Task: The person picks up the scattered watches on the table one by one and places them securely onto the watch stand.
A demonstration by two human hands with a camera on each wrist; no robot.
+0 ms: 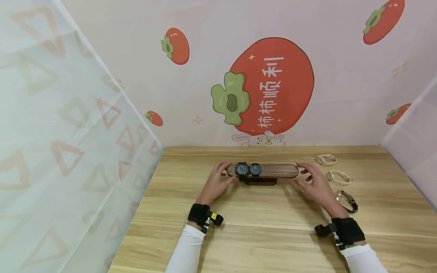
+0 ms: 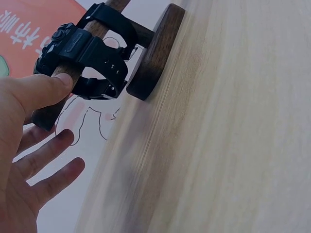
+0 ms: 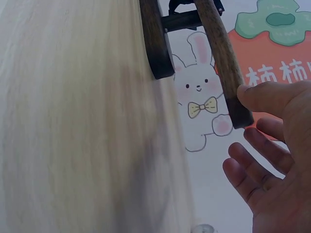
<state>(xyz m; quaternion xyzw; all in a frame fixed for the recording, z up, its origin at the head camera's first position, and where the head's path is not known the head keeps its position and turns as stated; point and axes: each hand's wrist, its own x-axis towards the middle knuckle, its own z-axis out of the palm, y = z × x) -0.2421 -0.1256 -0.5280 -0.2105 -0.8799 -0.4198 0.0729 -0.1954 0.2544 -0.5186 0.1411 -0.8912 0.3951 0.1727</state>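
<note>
1. Stand [image 1: 280,170]: wooden bar on a low base [image 1: 261,182], toward the table's 12 o'clock edge. Bar looks about level; base appears to rest on the wood.
2. Two dark watches, big watch [image 1: 242,169] and small watch [image 1: 255,169], strapped side by side round the bar, 9 o'clock of its middle. Rest of bar bare.
3. Left hand [image 1: 214,184] at the bar's 9 o'clock end: thumb and forefinger in a light pinch, other fingers loosely spread.
4. Right hand [image 1: 317,187] at the 3 o'clock end: similar light pinch, remaining fingers half curled, off the wood.
5. Step in hand, as I judge it: steadying or squaring the stand. Next move calls for equal pressure at both ends, lest the bar tip.
6. Off the stand: upper pale watch [image 1: 327,159] between 2 and 3 o'clock, lower pale watch [image 1: 339,177] at 3, dark-strapped watch [image 1: 347,201] nearer 4.
7. Table [image 1: 259,239]: light wood grain.
8. Back sheet [image 1: 191,94] at 12, persimmon and rabbit prints; side sheet [image 1: 85,125] at 10, triangle prints.
</note>
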